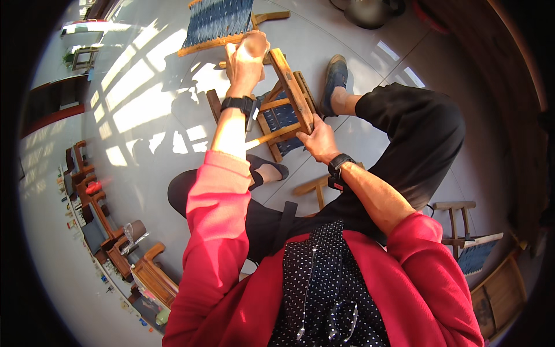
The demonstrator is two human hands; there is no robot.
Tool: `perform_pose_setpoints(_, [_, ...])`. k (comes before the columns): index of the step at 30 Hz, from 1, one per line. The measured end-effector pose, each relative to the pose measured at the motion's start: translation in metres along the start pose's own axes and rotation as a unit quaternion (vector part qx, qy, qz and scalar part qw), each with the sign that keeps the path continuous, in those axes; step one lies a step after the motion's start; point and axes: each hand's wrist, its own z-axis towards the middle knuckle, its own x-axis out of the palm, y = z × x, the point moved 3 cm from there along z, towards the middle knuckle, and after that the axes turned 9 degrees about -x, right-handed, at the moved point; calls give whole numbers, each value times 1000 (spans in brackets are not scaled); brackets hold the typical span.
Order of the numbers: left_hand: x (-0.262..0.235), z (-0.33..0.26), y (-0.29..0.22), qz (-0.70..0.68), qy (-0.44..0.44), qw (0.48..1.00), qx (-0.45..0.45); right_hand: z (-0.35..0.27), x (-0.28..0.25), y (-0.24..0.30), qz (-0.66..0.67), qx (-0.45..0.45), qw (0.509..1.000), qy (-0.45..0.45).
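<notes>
Between my feet a small wooden folding stool stands tilted, with light wooden bars and a dark blue patterned seat showing through its frame. My right hand is closed around the lower end of its long wooden bar. My left hand is closed, raised near the bar's far end. A roundish tan thing shows at its fingers; I cannot make out its kind. Just beyond lies another stool with a blue woven seat and a wooden edge bar.
Behind my right knee stands another stool with a blue seat. Wooden legs of a seat show beneath me. Dark wooden furniture lines the left side. Sunlight patches fall on the grey tiled floor. A dark round object sits at the far edge.
</notes>
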Motion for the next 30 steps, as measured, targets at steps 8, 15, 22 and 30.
perform_pose_setpoints(8, [66,-130,11,76,-60,986,136,6,3,-2,-14,-49,998,-25])
perform_pose_setpoints(15, [60,-64,6,142,-96,978,115,2,1,1,11,7,1000,10])
perform_pose_setpoints(22, [35,36,12,131,-38,991,6,1,0,2,-4,7,1000,17])
perform_pose_setpoints(30, [32,-69,9,82,-127,977,149,6,8,-2,10,-30,1000,3])
